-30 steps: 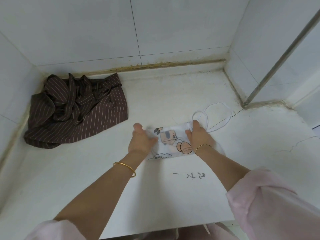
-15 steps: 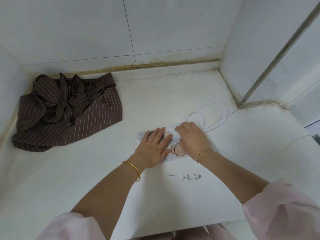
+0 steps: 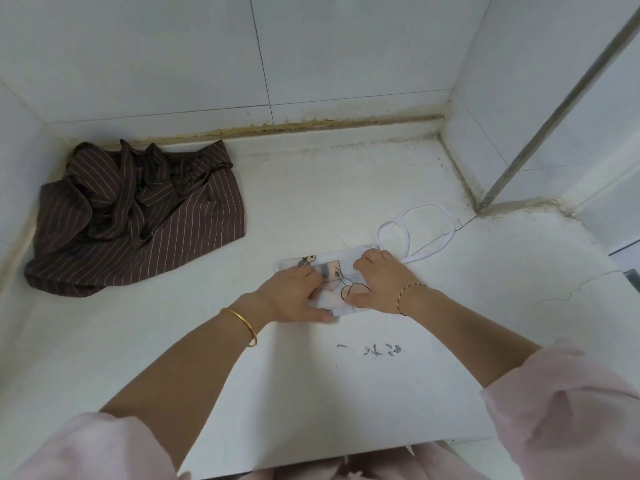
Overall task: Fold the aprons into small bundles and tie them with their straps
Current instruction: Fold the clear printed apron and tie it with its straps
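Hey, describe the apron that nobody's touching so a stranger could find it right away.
Start at the white counter boxed in by tiled walls and go to its far left corner. There lies the brown striped apron, crumpled in a loose heap. Unlike the small white cartoon-printed apron held by the left hand and right hand, it is dark, pinstriped and unfolded.

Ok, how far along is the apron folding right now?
Done: the white apron is folded into a small packet. In hand: the left hand and right hand grip it. To do: its straps lie loose, untied, and the brown apron lies crumpled, unfolded.
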### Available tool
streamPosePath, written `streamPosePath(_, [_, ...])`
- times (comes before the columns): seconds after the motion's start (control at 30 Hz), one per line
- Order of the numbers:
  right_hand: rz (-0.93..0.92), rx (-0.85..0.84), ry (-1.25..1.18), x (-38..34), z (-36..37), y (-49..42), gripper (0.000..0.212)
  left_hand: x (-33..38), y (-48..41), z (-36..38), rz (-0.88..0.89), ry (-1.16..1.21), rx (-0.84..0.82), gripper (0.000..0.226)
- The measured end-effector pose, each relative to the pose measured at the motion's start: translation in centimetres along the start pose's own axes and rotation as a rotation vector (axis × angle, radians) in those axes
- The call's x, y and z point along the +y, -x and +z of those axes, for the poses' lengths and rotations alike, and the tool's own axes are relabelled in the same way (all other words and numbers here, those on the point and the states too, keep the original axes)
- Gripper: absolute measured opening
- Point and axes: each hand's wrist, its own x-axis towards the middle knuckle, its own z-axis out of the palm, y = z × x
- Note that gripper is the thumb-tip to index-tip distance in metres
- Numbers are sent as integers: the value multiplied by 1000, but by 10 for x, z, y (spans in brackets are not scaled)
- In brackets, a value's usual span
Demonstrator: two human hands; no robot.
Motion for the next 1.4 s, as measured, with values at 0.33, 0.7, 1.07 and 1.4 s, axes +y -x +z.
streamPosePath(0.33, [-108,19,149,3,-1,9,42,-4,3,-14,-46,315,-26,29])
streamPosePath(0.7, [56,-37,-103,10,-20,-13,35,-11,16,-21,-383,762,281,20])
streamPosePath(1.07, [169,98,-132,7,-13,-28,40,0,2,-18,-550,649,296,38])
streamPosePath(1.4, [207,-81,-119,8,-21,-48,41,7,-34,-42,-570,-10,79,38])
